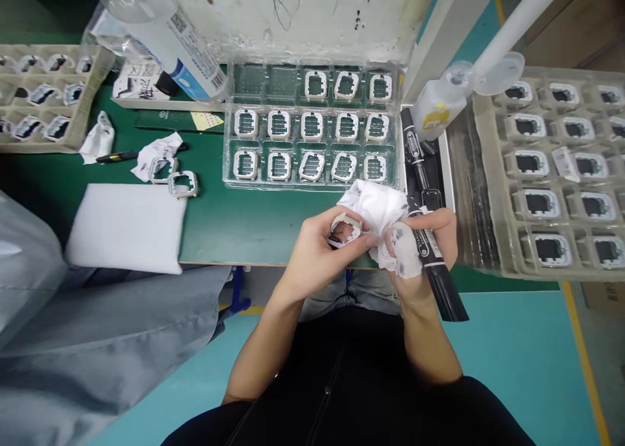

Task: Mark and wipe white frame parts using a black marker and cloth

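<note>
My left hand (317, 250) pinches a small white square frame part (344, 230) near the table's front edge. Beside it, my right hand (442, 237) is closed round a black marker pen (434, 270), whose thick end points down toward me. A crumpled white cloth (375, 205) with dark smudges lies between the two hands; some of it is wrapped over my right fingers. Behind the hands stands a clear plastic tray (312, 187) with several similar frame parts in its pockets; two pockets at its back left hold none.
A plastic bottle (180, 49) leans at the back left, near a white foam sheet (127, 228) and two loose frames (183, 183). To the right are a small squeeze bottle (439, 107) and stacked trays (488, 250) of parts. Another person's grey clothing (112, 329) is at left.
</note>
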The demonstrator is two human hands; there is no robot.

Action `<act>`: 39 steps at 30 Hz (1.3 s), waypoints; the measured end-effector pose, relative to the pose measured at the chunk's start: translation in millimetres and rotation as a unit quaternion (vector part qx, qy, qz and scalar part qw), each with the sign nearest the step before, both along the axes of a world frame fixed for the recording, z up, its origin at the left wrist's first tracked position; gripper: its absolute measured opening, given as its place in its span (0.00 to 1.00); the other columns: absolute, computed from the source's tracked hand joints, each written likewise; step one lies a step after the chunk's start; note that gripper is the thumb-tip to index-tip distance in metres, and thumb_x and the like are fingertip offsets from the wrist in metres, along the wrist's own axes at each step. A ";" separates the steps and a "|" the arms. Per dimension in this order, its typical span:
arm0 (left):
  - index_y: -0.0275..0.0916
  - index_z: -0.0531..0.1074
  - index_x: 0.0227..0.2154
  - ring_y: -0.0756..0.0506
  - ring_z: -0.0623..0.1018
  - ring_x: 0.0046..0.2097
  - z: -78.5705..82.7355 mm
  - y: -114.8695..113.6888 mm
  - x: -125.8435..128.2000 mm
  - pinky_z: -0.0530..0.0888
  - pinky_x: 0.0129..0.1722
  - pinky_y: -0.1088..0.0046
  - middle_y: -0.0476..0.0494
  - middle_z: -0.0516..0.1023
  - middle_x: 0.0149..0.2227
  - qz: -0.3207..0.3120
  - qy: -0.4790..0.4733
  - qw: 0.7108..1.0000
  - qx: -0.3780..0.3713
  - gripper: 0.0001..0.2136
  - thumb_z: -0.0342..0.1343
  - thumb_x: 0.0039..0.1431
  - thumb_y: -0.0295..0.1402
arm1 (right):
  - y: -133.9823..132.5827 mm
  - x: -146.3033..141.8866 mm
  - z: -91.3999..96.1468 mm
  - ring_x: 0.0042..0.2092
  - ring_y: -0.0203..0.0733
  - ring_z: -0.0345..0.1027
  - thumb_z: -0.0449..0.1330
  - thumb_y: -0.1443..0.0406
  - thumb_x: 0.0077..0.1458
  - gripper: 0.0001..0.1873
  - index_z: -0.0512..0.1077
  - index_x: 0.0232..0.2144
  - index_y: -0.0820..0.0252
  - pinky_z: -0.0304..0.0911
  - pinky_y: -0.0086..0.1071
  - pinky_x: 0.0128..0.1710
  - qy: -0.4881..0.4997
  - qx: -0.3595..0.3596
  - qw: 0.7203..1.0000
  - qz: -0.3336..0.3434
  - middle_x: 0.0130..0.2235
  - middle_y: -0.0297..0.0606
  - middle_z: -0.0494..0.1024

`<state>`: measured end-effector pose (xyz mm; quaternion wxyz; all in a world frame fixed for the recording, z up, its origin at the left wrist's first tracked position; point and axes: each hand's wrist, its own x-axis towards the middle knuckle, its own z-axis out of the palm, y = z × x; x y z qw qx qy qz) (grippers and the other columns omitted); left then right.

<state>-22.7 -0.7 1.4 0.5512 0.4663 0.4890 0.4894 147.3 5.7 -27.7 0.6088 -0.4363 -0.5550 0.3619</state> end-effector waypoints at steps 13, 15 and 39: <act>0.43 0.77 0.43 0.51 0.64 0.32 -14.6 -10.4 3.7 0.64 0.33 0.75 0.56 0.69 0.30 -0.014 0.130 0.987 0.094 0.07 0.62 0.67 0.24 | 0.9 -2.7 12.4 0.29 0.37 0.76 0.73 0.66 0.65 0.05 0.86 0.41 0.49 0.65 0.33 0.28 -0.063 0.040 0.996 0.050 0.32 0.28 0.85; 0.43 0.77 0.44 0.51 0.64 0.30 -16.7 -10.6 2.6 0.63 0.32 0.76 0.57 0.69 0.30 -0.016 0.149 0.981 0.122 0.07 0.62 0.68 0.24 | 1.4 -1.9 14.3 0.28 0.35 0.73 0.74 0.67 0.64 0.05 0.86 0.40 0.49 0.62 0.32 0.27 -0.059 0.025 0.996 0.061 0.31 0.26 0.84; 0.43 0.71 0.38 0.51 0.69 0.30 -21.8 -13.3 0.2 0.66 0.33 0.75 0.56 0.74 0.30 0.000 0.239 0.952 0.193 0.08 0.64 0.72 0.26 | 1.2 2.7 7.5 0.25 0.35 0.67 0.76 0.55 0.65 0.09 0.82 0.38 0.49 0.59 0.34 0.25 0.027 0.013 0.999 0.045 0.29 0.28 0.78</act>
